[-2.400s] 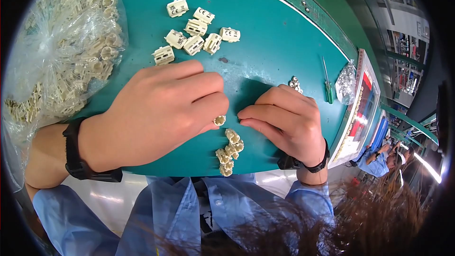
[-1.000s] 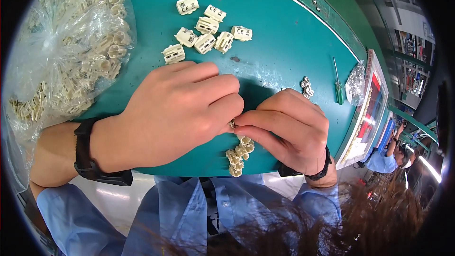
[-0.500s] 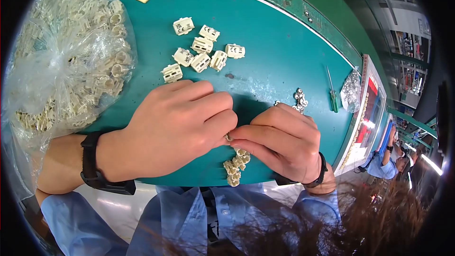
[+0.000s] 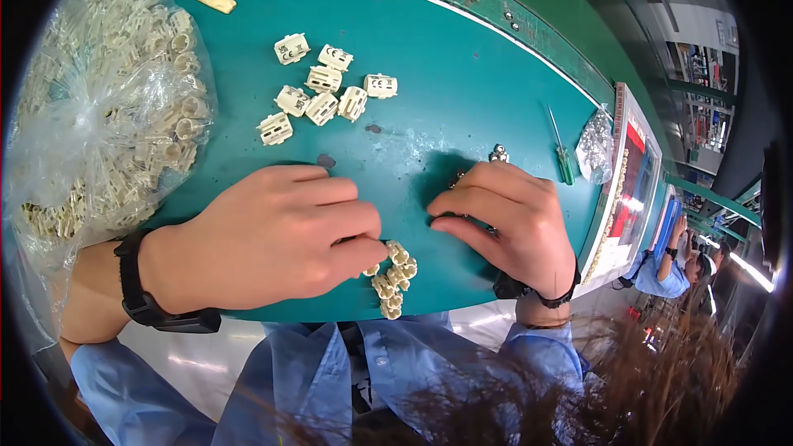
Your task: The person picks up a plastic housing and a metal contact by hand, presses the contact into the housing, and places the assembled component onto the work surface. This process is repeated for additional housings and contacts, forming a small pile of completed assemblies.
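Cream fittings and two bare hands, green bench

Bench [image 4: 471, 74]: green-topped, white-edged along the far side. Left hand [image 4: 281, 235]: curled low over the bench, palm down; a small cream ring [image 4: 372, 270] is seen at its fingertips, though whether it is gripped or merely touched cannot be told. Ring cluster [image 4: 393, 281]: similar cream rings, heaped just beside that hand, toward the near edge. Right hand [image 4: 512, 227]: thumb and forefinger brought close together, tips well apart from the left hand; whether anything is held cannot be told. Metal pieces [image 4: 499, 153]: small, shiny, partly hidden by the right hand. Cream housings [image 4: 323, 79]: eight, grouped beyond the left hand, some dark-marked. Large clear bag [image 4: 107, 107]: filled with cream parts, placed at far left. Screwdriver [image 4: 565, 163]: green-handled, laid at right, near a small clear bag [image 4: 596, 147]. White-framed panel [image 4: 610, 239]: placed along the right edge.
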Demonstrator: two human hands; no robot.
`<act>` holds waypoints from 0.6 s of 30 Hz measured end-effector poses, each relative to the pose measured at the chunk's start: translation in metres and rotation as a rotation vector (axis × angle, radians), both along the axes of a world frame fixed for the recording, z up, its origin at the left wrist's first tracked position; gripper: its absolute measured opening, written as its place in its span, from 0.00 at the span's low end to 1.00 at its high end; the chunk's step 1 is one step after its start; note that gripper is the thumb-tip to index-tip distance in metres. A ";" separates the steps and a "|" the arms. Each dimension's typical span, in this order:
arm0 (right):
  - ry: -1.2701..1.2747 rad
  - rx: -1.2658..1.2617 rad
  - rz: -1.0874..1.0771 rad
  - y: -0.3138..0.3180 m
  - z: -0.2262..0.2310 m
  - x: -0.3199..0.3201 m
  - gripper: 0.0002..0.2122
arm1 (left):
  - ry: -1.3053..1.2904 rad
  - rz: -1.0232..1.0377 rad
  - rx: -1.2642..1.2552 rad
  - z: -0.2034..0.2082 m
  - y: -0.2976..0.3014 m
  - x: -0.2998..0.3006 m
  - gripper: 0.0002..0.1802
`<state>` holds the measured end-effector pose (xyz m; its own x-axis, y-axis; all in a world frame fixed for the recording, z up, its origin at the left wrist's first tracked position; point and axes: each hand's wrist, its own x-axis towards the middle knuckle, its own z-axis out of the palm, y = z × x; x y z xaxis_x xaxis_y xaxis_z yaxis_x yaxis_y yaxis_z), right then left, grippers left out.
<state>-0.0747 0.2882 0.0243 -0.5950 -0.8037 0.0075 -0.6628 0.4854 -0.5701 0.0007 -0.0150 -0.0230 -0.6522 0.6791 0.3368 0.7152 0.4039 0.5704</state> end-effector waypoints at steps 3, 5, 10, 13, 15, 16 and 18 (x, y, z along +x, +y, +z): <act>0.010 -0.042 0.015 -0.001 -0.003 0.000 0.12 | 0.056 -0.006 -0.024 0.013 -0.003 -0.005 0.17; 0.026 -0.020 -0.030 -0.001 0.001 -0.001 0.11 | 0.036 0.070 -0.138 0.044 -0.020 -0.018 0.18; 0.024 0.061 -0.106 0.004 0.001 0.007 0.10 | -0.042 0.354 -0.475 0.075 -0.043 -0.024 0.22; 0.053 0.002 -0.093 0.007 -0.005 0.008 0.10 | -0.065 0.395 -0.550 0.078 -0.040 -0.021 0.23; 0.069 -0.011 -0.084 0.008 -0.006 0.009 0.10 | -0.069 0.341 -0.531 0.077 -0.034 -0.018 0.22; 0.050 -0.016 -0.088 0.006 -0.005 0.009 0.10 | -0.069 0.340 -0.526 0.077 -0.034 -0.017 0.22; 0.016 -0.018 -0.102 0.003 -0.004 0.009 0.10 | -0.104 0.289 -0.599 0.079 -0.039 -0.015 0.21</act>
<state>-0.0658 0.2914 0.0201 -0.6735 -0.7385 0.0314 -0.6196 0.5409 -0.5688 -0.0139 -0.0535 0.0562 -0.8445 0.5223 -0.1183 0.4841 0.8390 0.2485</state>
